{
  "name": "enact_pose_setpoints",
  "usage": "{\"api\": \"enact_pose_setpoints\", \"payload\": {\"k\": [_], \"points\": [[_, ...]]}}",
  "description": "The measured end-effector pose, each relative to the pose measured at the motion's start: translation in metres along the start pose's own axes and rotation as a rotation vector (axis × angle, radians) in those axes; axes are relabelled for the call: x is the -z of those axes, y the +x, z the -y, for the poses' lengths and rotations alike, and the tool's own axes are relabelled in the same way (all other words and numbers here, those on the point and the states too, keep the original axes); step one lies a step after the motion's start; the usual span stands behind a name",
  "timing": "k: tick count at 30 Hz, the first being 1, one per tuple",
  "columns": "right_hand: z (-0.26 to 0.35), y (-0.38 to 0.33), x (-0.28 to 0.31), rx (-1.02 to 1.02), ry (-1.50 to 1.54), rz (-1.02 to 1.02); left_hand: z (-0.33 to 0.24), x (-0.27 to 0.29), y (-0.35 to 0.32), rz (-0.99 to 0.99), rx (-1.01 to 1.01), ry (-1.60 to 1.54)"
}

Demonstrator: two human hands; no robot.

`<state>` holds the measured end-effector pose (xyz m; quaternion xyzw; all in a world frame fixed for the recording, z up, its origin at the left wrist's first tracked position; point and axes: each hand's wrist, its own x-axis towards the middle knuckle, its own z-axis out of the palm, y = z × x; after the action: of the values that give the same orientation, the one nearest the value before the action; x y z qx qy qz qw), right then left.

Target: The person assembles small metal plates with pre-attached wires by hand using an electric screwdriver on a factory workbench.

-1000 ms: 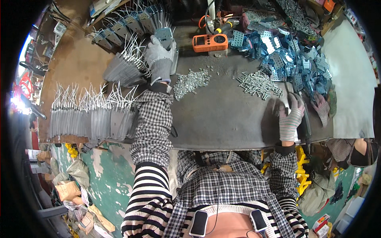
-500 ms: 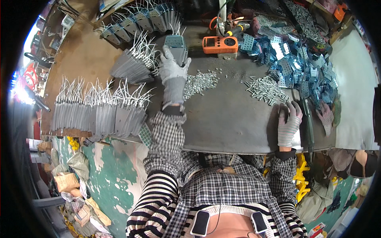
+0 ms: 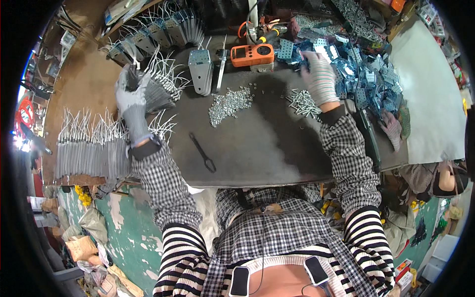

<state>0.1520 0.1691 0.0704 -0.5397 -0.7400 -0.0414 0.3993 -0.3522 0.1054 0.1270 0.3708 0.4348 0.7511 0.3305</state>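
The left hand (image 3: 129, 101), in a grey glove, is reaching to the upper left of the frame and is resting on a fanned bundle of grey metal units with white wires (image 3: 158, 89); its fingers are curling over the near end of the bundle, though whether they are actually gripping one unit cannot be told. The bundle's long axis is running from the hand up and to the right, with the wires sticking out beyond the fingertips. The right hand (image 3: 319, 76), in a striped glove, is lying at the upper centre-right, palm down with fingers loosely bent into the edge of a heap of blue metal brackets (image 3: 368, 79); what they are closing on, if anything, is hidden. The brackets are lying directly under and to the right of those fingers, so this hand is far nearer to them than the left. Just below its wrist a cluster of long screws (image 3: 303, 101) is lying, and left of that a pile of small nuts (image 3: 228, 104). A silver housing (image 3: 200, 69), an orange meter (image 3: 252, 54) and a black wrench (image 3: 203, 152) are sitting on the dark table (image 3: 267, 148).
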Motion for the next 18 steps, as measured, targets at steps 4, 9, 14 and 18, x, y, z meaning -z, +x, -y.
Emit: {"api": "enact_pose_setpoints", "payload": {"k": [4,9,14,18], "points": [[0.031,0.003,-0.020,0.163,0.172,0.112,0.008,-0.126,-0.108,0.087,0.095,0.242],[0.079,0.031,-0.080,-0.155,0.108,0.552,0.044,-0.143,-0.219,0.731,-0.064,0.683],[0.084,0.039,-0.124,-0.247,0.167,0.701,0.082,-0.162,-0.282,0.741,-0.113,1.476],[0.071,0.032,-0.129,-0.256,0.189,0.439,0.085,-0.155,-0.281,0.763,-0.180,1.378]]}}
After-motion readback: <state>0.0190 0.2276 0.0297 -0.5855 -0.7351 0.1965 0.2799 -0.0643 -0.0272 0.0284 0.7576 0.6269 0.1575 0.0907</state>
